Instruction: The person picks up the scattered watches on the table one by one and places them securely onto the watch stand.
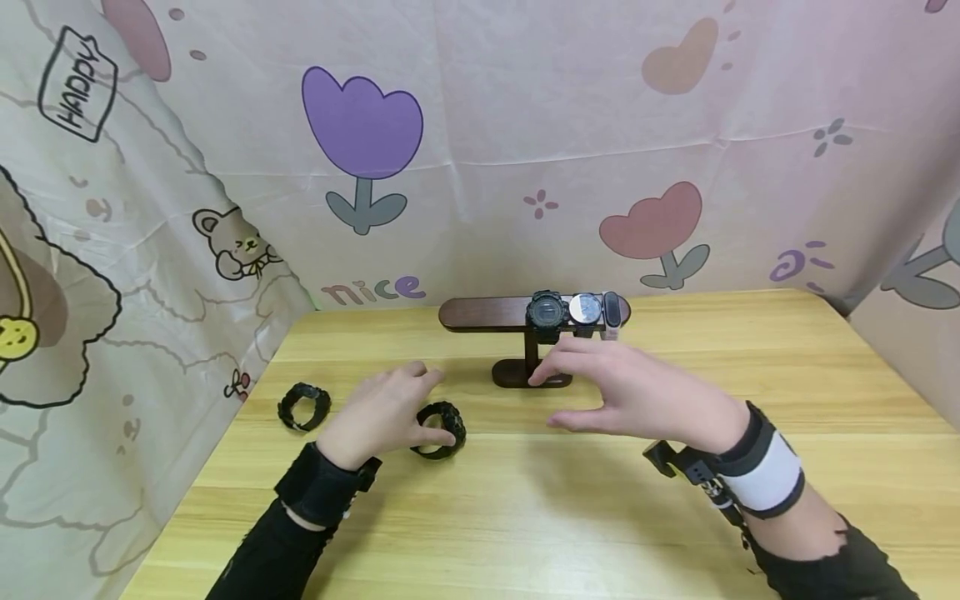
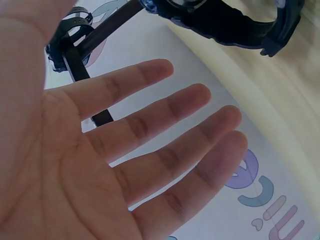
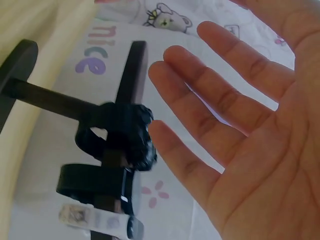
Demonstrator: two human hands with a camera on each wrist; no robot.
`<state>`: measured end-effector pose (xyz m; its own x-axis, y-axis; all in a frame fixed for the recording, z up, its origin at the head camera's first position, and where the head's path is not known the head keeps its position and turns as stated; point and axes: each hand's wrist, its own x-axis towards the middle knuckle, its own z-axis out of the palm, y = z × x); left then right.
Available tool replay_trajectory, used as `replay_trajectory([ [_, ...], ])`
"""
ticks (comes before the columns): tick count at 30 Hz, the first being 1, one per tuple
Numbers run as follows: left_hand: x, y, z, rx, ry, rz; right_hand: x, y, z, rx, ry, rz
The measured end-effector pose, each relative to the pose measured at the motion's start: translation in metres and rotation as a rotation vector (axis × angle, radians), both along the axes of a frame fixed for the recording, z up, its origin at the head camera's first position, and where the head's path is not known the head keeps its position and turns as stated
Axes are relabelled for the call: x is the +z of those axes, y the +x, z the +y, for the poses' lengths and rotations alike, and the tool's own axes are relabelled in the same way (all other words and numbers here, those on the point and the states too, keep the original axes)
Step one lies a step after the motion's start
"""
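Observation:
My left hand (image 1: 382,412) is beside a black watch (image 1: 456,423) on the table, its thumb overlapping the watch in the head view. In the left wrist view its four fingers are spread and straight, and part of the watch (image 2: 220,22) shows beyond them. My right hand (image 1: 622,387) hovers in front of a dark wooden watch stand (image 1: 480,314), fingers extended and holding nothing. On the stand's right half hang a chunky black watch (image 1: 547,311), a round silver-faced watch (image 1: 585,308) and a slim band with a pale strap (image 1: 612,308).
Another black watch (image 1: 323,405) stands on its side at the left of the wooden table (image 1: 510,517), left of my left hand. A patterned cloth (image 1: 495,100) hangs close behind the stand and along the left side.

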<state>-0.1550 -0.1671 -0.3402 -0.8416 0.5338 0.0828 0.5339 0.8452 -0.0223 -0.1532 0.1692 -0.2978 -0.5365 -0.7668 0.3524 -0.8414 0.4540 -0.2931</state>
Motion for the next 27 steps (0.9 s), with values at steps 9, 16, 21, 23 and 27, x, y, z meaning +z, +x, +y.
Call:
replay_trajectory([
  [9,-0.005,-0.003,0.001,0.027,0.015,-0.076,-0.011,0.0,-0.01,-0.002,0.076,-0.077],
  [16,-0.007,-0.004,0.002,0.05,0.023,-0.108,-0.017,0.0,-0.017,-0.002,0.11,-0.119],
  [21,-0.009,-0.006,0.005,0.049,0.032,-0.117,-0.021,0.0,-0.018,-0.007,0.126,-0.136],
  [23,-0.01,-0.006,0.005,0.044,0.036,-0.118,-0.023,0.0,-0.019,0.002,0.127,-0.137],
  [27,-0.012,-0.005,0.005,0.023,0.031,-0.11,-0.028,-0.002,-0.023,0.013,0.138,-0.143],
])
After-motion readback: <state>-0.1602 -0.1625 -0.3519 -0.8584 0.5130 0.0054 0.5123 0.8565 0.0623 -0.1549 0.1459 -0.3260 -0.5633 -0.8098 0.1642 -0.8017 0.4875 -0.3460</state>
